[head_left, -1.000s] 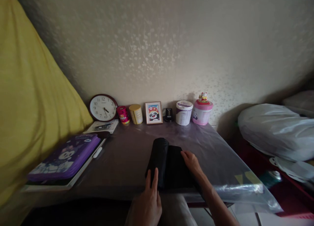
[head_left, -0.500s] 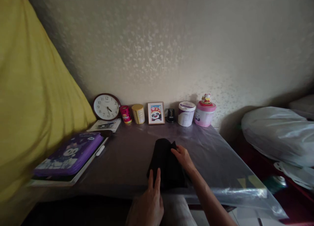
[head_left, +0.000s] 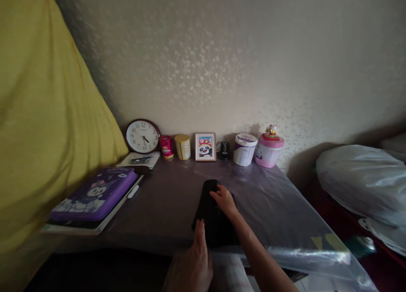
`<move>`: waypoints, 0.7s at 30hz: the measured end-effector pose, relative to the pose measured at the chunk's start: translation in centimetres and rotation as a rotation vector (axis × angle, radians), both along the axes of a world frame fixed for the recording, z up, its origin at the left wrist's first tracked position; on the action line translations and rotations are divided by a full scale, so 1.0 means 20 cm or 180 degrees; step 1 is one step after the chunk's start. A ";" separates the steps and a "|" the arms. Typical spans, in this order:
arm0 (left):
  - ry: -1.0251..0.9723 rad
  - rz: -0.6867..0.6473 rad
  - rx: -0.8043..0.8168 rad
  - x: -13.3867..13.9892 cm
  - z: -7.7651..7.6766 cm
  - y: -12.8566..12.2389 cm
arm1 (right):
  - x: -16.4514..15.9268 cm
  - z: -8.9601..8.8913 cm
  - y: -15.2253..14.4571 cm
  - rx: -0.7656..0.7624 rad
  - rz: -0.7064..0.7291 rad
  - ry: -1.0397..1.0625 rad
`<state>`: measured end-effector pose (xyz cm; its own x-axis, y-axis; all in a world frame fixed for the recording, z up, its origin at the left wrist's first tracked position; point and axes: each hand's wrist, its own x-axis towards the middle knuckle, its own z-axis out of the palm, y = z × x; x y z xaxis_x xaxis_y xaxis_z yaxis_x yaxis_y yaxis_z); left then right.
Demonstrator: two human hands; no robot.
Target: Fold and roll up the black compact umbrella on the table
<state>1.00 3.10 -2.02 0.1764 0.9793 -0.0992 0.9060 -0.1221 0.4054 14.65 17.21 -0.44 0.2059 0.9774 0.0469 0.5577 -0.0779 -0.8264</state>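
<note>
A piece of black cloth (head_left: 207, 207), folded into a long narrow bundle, lies near the front edge of the table. My right hand (head_left: 224, 201) rests on the far right part of the cloth, its thumb and fingers apart and bent over the fabric. At the near left corner is my left hand (head_left: 197, 258), its fingers stretched out straight and close together, fingertips against the cloth. The left hand is partly blurred. Dark fabric makes the individual folds hard to make out.
Along the wall stand a clock (head_left: 143, 136), a pink can (head_left: 166, 147), a yellow-lidded can (head_left: 182, 147), a framed panda picture (head_left: 205, 147) and two tubs (head_left: 245, 150). A purple case (head_left: 95, 195) lies on books at left. Plastic sheeting (head_left: 285, 224) covers the table.
My right hand has moved left over the cloth, carrying its right flap inward, and its fingers have spread. My left hand's fingers have come together. The view has shifted slightly.
</note>
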 end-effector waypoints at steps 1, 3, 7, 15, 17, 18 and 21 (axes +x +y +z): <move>-0.0006 0.0031 0.0000 0.00 -0.01 0.00 | 0.00 0.00 0.00 0.0001 0.0025 -0.0019; -0.0030 0.0072 0.0013 0.00 -0.01 0.00 | -0.01 0.00 0.01 -0.0012 0.0095 -0.0054; 0.0040 0.0087 -0.0123 0.01 0.03 -0.01 | -0.03 0.02 0.00 -0.0002 0.0337 -0.0138; 0.0196 -0.0039 0.0009 0.01 0.05 0.00 | -0.06 0.05 -0.04 0.0213 0.0848 -0.0319; 0.0248 0.0012 0.0029 0.01 0.03 0.00 | -0.05 0.05 -0.08 0.0452 0.1010 -0.0390; 0.0257 0.0040 0.0027 0.02 0.03 0.00 | -0.04 0.05 -0.11 0.0641 0.1076 -0.0412; 0.0224 0.0085 -0.0018 0.02 0.03 0.01 | 0.00 0.01 -0.17 0.1320 0.1074 -0.0526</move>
